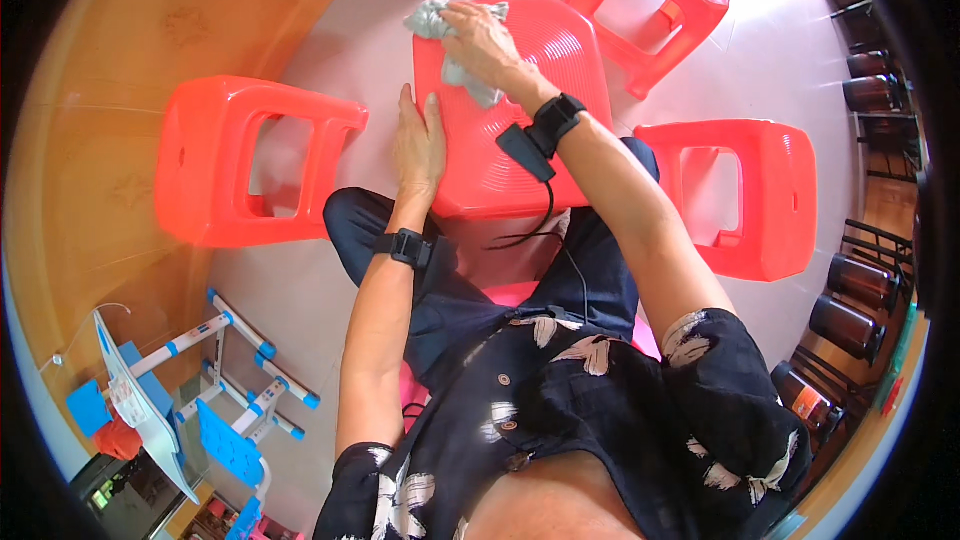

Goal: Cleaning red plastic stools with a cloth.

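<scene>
Between my knees stands a red plastic stool point(510, 157), its ribbed seat facing up. My right hand point(484, 41) presses a pale grey cloth point(472, 82) onto the far left part of the seat. Part of the cloth bunches out past the fingers at the far left corner. Along the seat's left edge rests my left hand point(420, 139), fingers extended and thumb apart, holding the side of the stool. Each wrist wears a black strap; a small dark device with a cable hangs at the right one.
Red stools lie on their sides at the left point(202, 165) and right point(780, 199). Another red stool point(652, 7) is at the far right. A blue-and-white child's desk point(142, 405) and chair point(229, 439) stand lower left. Brown jars point(847, 326) line the right side.
</scene>
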`<state>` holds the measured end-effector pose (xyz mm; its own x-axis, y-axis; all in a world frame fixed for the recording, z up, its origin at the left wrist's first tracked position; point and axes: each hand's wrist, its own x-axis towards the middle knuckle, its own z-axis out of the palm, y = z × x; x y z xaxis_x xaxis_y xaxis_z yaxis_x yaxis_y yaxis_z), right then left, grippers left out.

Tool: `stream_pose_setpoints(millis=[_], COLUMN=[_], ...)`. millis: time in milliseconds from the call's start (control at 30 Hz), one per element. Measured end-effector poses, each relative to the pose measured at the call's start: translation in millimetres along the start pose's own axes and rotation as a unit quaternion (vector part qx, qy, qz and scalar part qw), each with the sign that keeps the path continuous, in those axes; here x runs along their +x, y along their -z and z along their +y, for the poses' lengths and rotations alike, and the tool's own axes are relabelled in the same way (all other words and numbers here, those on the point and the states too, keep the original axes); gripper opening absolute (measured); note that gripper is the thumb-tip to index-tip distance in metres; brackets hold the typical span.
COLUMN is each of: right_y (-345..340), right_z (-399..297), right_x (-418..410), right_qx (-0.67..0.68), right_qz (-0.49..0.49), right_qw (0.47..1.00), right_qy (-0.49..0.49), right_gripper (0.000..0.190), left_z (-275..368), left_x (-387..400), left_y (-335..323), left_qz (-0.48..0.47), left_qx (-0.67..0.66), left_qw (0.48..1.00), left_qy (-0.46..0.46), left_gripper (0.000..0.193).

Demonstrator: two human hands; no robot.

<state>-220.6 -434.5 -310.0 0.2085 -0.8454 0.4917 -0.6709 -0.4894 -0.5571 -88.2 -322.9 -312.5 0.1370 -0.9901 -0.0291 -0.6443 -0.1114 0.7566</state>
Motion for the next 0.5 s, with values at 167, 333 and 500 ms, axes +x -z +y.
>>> stream_pose_setpoints(millis=[167,333,500], right_y=[19,44,73], right_z=[41,64,66], right_x=[14,5,-14], right_qx=[-0.038,-0.070,-0.042], right_qz=[0.016,0.090,-0.099], right_qw=[0.999,0.992,0.994], right_qy=[-0.032,-0.060,-0.032], right_gripper=[0.036,0.042,0.045], left_z=[-7,-4,-4], left_x=[2,0,1], left_y=[-4,-5,-6], left_qz=[0.020,0.034,0.035], left_qx=[0.011,0.018,0.041], left_qw=[1.000,0.999,0.999], left_qy=[-0.010,-0.002,-0.002], left_gripper=[0.060,0.060,0.060])
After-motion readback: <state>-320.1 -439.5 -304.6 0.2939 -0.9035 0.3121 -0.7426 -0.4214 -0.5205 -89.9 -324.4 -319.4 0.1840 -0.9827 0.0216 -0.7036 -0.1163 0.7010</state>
